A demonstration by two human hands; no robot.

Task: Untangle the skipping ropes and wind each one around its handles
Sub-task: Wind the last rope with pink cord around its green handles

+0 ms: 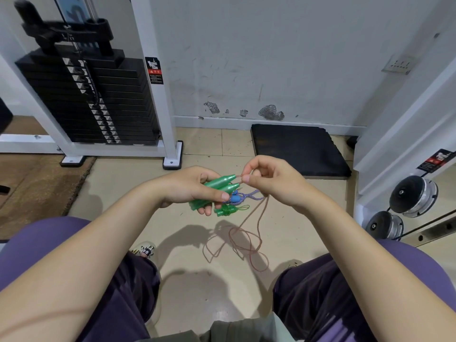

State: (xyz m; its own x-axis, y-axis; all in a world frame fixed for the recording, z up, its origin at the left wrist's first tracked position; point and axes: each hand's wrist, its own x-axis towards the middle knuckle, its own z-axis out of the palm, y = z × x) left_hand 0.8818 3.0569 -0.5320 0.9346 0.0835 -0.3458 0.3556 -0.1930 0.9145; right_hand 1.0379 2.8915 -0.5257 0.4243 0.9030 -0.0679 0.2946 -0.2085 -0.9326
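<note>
Two green handles (218, 187) lie side by side in the person's left hand (195, 187), fingers curled under them and the thumb pressed over the top, their pointed tips aimed right. At those tips the right hand (269, 178) pinches the thin brown rope (246, 239) between thumb and forefinger, the other fingers loosely curled. From that pinch the brown rope drops to the tiled floor (118, 183) and lies in loose overlapping loops between the person's knees. On the floor, seen just beneath the held handles, sit a pair of blue handles (235, 197) with a blue-and-white braided rope (253, 195) looped to their right, and just nearer a smaller pair of bright green handles (223, 209) with a thin green rope (243, 207) in a loop. Far left stands a weight stack (91, 99) in a white frame; a black mat (299, 150) lies by the far wall, and two dumbbells (399, 208) rest at the right.
</note>
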